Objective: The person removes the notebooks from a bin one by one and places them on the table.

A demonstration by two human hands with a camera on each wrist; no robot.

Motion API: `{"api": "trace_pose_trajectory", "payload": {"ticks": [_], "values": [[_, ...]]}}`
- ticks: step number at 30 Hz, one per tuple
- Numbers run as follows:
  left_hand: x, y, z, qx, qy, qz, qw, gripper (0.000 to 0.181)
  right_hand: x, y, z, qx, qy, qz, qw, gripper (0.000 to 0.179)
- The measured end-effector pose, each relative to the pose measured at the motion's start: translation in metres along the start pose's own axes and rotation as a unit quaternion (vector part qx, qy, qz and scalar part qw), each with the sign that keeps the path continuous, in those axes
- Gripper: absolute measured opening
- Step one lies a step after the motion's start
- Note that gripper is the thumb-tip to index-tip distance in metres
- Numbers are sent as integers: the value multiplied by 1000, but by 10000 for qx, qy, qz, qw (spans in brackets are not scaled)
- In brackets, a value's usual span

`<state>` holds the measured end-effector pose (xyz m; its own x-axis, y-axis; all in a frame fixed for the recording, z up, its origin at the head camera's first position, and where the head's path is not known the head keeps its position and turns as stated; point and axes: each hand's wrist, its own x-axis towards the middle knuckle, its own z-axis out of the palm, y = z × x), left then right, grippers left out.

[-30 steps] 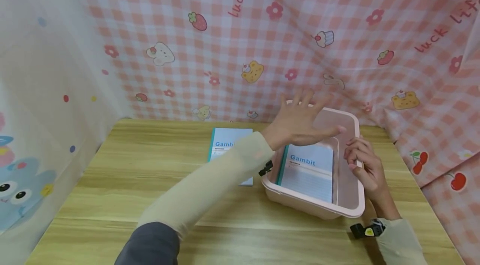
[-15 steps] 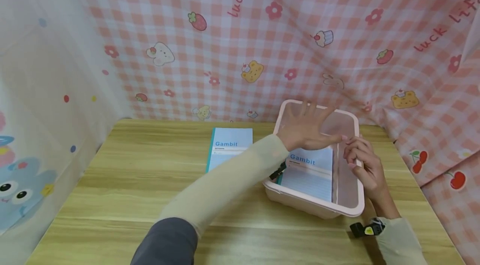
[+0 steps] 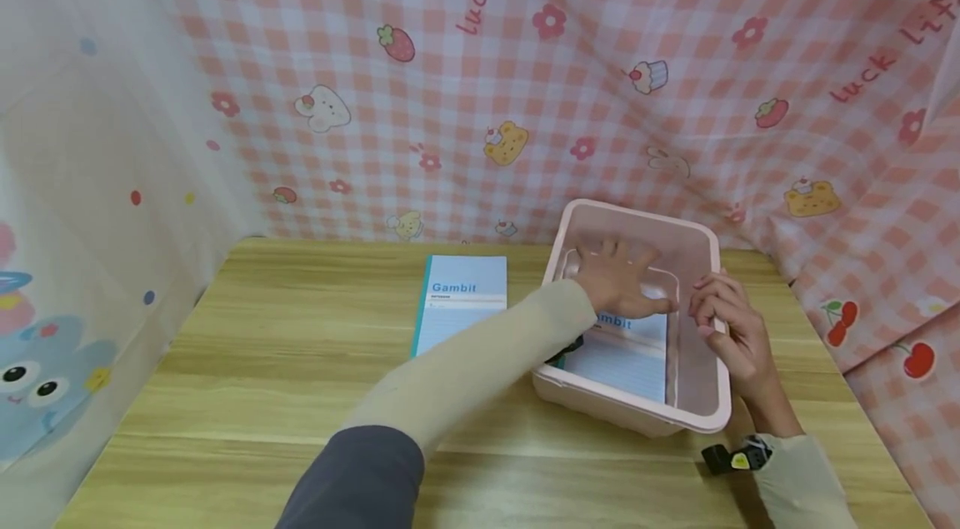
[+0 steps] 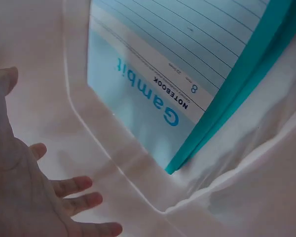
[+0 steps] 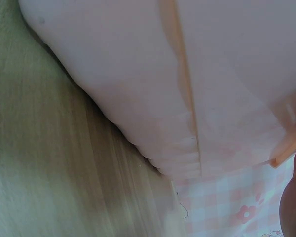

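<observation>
My left hand [image 3: 618, 279] reaches down inside a pale pink plastic bin [image 3: 637, 215], fingers spread and holding nothing. Below it on the bin floor lies a light blue Gambit notebook [image 3: 622, 366] with a teal spine, its top partly covered by the hand. In the left wrist view the spread fingers hang beside the notebook [image 4: 158, 64], near its top edge, and the teal edge looks doubled. My right hand [image 3: 738, 337] grips the bin's right rim with curled fingers. In the right wrist view the bin's outer wall [image 5: 113, 64] fills much of the picture.
Left of the bin, a second Gambit notebook [image 3: 463, 312] lies on the wooden table [image 3: 285, 346], partly behind my left sleeve. A pink checked cloth [image 3: 420, 112] hangs behind the table's back edge.
My left hand has moved right and down, from over the bin's back left rim into the bin, with fingers still spread. The right hand stays on the rim.
</observation>
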<state>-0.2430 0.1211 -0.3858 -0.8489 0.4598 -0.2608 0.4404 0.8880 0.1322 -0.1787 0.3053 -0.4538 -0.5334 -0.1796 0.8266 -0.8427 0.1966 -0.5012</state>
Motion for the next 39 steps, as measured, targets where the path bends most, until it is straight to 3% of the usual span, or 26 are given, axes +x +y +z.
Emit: {"api": "trace_pose_trajectory", "payload": {"ticks": [14, 19, 25, 33, 39], "values": [[24, 14, 24, 405, -109, -89, 9991, 88, 2, 0, -1, 28, -5, -9, 10000, 18], [28, 16, 33, 143, -174, -176, 9996, 90, 2, 1, -2, -6, 11, -29, 10000, 17], [25, 20, 38, -182, -428, -496, 9977, 92, 0, 0, -2, 17, 4, -36, 10000, 17], [16, 26, 28, 485, -949, -783, 9912, 89, 1, -2, -2, 30, -22, -76, 10000, 18], [14, 27, 28, 908, -719, -561, 9917, 81, 1, -1, -2, 3, -27, -79, 10000, 18]]}}
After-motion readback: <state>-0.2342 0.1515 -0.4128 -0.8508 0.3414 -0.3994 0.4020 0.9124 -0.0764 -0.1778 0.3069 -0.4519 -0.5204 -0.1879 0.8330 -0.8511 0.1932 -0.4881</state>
